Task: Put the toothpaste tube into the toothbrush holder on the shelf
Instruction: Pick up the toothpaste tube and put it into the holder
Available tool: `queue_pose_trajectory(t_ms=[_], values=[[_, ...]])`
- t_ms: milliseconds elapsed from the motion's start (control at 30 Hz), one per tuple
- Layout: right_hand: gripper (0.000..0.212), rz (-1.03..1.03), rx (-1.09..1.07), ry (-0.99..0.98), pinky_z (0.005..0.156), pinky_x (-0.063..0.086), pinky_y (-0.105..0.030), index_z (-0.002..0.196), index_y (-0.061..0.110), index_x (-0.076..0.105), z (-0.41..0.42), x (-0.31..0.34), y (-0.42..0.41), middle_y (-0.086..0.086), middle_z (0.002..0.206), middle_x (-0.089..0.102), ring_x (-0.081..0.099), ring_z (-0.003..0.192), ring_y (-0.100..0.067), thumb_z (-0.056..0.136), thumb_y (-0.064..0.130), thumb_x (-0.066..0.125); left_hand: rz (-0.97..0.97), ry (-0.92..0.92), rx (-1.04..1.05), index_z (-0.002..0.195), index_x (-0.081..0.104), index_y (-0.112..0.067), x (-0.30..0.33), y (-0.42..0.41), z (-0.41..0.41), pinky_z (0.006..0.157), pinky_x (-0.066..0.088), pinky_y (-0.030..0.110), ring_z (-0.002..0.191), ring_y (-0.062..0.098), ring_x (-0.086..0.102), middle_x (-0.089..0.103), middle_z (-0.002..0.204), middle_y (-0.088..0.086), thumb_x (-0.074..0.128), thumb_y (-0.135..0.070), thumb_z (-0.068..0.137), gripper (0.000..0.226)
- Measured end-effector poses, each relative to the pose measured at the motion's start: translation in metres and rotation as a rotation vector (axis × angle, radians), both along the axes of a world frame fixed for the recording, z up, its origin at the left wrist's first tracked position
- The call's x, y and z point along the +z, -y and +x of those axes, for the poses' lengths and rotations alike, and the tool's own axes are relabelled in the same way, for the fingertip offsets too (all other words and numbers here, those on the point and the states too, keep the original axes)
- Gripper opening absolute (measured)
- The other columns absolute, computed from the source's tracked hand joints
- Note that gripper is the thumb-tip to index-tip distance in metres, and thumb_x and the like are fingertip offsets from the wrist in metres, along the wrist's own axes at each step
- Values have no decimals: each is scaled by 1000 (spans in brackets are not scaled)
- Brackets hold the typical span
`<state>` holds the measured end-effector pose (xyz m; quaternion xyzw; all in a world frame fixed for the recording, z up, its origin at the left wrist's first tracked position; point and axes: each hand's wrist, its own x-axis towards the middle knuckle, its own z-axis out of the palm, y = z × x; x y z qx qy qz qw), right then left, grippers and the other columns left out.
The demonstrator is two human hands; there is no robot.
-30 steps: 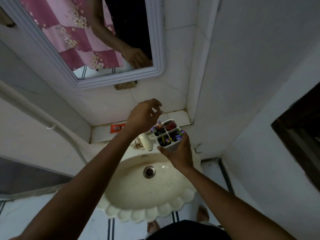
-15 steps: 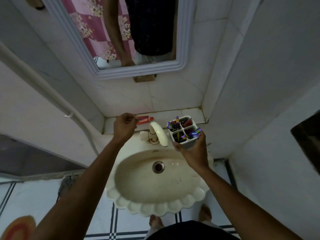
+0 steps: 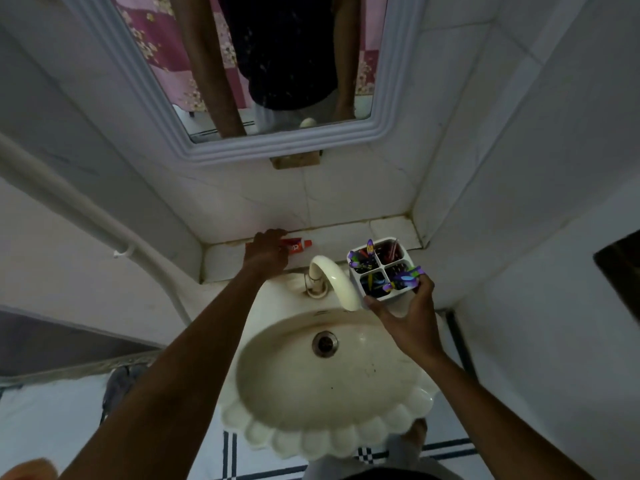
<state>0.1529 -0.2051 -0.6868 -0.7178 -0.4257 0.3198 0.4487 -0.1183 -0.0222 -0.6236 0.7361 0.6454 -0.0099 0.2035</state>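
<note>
— Red tube [image 3: 295, 244], white cap: where was the toothpaste when you reached?

— It lay flat on the tiled shelf [image 3: 388, 226] behind the basin, at about eleven o'clock from the faucet [image 3: 334, 278], cap end pointing toward three o'clock. My left hand [image 3: 265, 252] was down over its tail end, knuckles up. I could not tell whether my fingers had clenched on it or only rested there; my own hand hid the contact.

— And your right?

— My right hand [image 3: 408, 313] was wrapped around the near wall of the toothbrush holder [image 3: 381, 268], thumb on its left corner, fingers on its right side. I judge I held it there, at two o'clock from the drain [image 3: 324, 344], to steady it and bring its open top close to the tube. Whether its base sat on the shelf or hung in my grip, I could not say.

— Why the tube lying down?

— I would guess it had simply been left so; flat against the wall it cannot roll into the sink [image 3: 277, 420].

— Count things for me.

— One toothpaste tube, one holder with four compartments, all four already stuffed with coloured handles. The brushes I could not number exactly; several purple heads stuck out at nine and four o'clock of the holder. One faucet, one sink, one mirror [image 3: 242, 147] above.

— So the job?

— Barely begun, by my reckoning: tube and holder were well apart, with the faucet between them.
</note>
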Motion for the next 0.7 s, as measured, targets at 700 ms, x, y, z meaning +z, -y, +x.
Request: queue_pose_trajectory(t_ms=[700], values=[[86, -10, 14, -108, 119, 53, -45, 166, 31, 33, -2, 0, 5, 5, 158, 57, 58, 145, -18, 97, 52, 81, -33, 758, 148, 159, 46, -21, 112, 56, 13, 80, 66, 35, 107, 21, 72, 66, 135, 5, 75, -23, 100, 65]])
